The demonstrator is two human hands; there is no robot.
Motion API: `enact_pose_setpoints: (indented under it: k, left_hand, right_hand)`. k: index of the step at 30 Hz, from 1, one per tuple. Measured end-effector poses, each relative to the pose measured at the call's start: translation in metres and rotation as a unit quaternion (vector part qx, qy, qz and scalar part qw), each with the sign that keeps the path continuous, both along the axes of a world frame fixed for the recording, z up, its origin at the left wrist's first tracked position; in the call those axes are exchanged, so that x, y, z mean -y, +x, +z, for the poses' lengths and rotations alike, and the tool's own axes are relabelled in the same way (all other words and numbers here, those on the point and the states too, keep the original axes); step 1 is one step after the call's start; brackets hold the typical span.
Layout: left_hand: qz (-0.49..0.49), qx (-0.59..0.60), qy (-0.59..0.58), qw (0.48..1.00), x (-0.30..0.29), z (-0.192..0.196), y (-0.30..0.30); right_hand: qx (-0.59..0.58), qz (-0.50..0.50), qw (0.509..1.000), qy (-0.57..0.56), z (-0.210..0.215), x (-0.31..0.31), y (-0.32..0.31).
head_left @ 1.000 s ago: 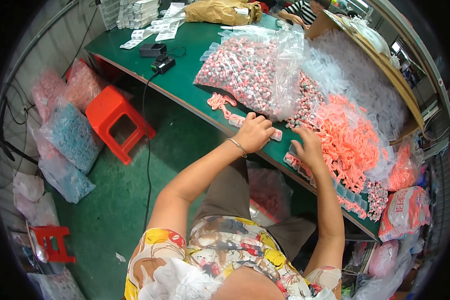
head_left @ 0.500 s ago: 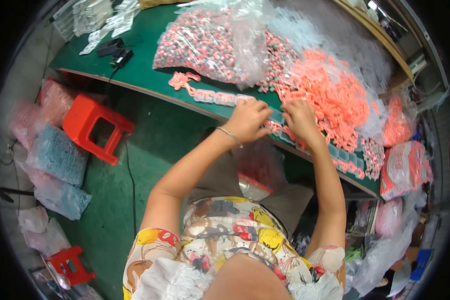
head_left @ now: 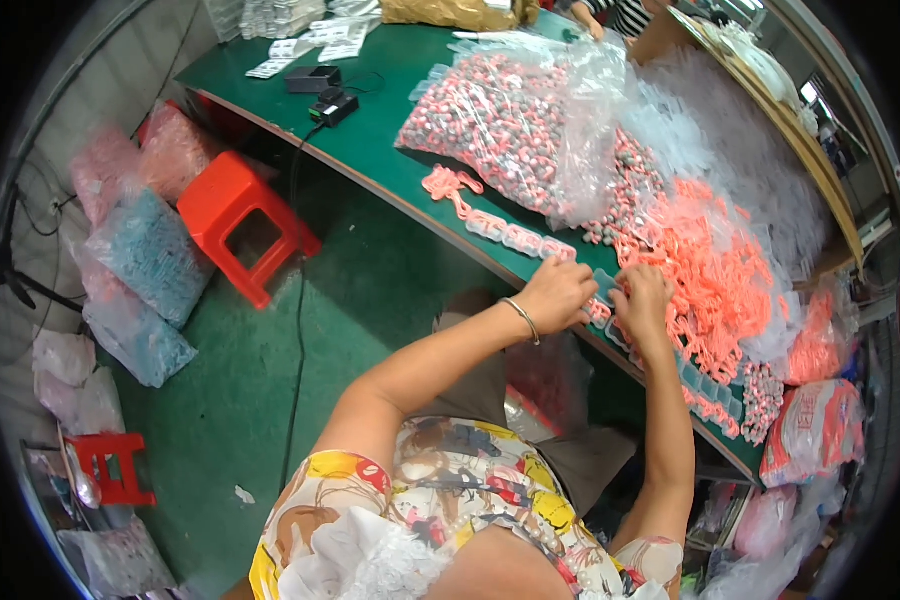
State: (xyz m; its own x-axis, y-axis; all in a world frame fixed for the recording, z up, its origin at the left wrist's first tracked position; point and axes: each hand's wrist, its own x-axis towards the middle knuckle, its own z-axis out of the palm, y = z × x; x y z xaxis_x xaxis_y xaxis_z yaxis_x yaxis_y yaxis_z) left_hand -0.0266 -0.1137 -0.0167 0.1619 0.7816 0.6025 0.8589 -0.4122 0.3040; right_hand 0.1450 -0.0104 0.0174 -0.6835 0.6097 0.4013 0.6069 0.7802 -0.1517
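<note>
My left hand (head_left: 562,292) is closed at a row of small clear plastic boxes (head_left: 523,239) along the table's near edge. Coral pieces sit inside these boxes. Just to its right, my right hand (head_left: 644,298) has its fingers curled at the same row, beside clear lids (head_left: 605,284). The fingertips partly hide what they grip. Further right, a strip of open boxes (head_left: 708,386) holds more coral pieces. Past my right hand lies a heap of coral plastic chain-like loops (head_left: 715,270). A coral chain (head_left: 452,186) lies by the left end of the row.
A clear bag of pink and grey beads (head_left: 500,125) stands behind the row on the green table (head_left: 395,60). Black chargers (head_left: 332,106) and white cards (head_left: 335,35) lie at the far left. A red stool (head_left: 240,215) and filled bags (head_left: 150,260) stand on the floor. Another person's arm (head_left: 587,20) is at the back.
The whole view has swung, so the table sits further right and lower. Both hands stay at the box row, with fingers slightly shifted. A person at the back has come into view.
</note>
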Motion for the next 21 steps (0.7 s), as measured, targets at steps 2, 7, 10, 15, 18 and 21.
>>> enact_pose_setpoints:
  k: [2,7,10,15,18,21]
  left_hand:
    - [0.003,0.002,-0.039,0.999,-0.003,0.002,-0.002]
    - [0.035,0.051,-0.034,0.998,0.01,0.011,-0.009]
    - [0.052,0.06,-0.004,0.997,0.011,0.005,-0.002]
    - [0.067,0.046,0.024,0.996,0.015,-0.005,0.007]
    - [0.075,0.06,-0.002,0.995,0.019,0.0,0.009]
    - [0.107,0.102,0.055,0.987,0.021,0.008,0.007]
  right_hand:
    - [-0.022,0.016,1.0,-0.009,0.0,-0.006,-0.005]
    - [-0.104,0.077,0.99,-0.052,0.006,0.005,-0.019]
    - [-0.111,0.082,0.988,-0.063,0.007,0.008,-0.008]
    - [-0.119,0.107,0.984,-0.071,0.01,0.015,0.003]
    - [-0.131,0.125,0.979,-0.096,0.009,0.018,0.008]
    - [-0.135,0.142,0.974,-0.115,0.01,0.022,0.004]
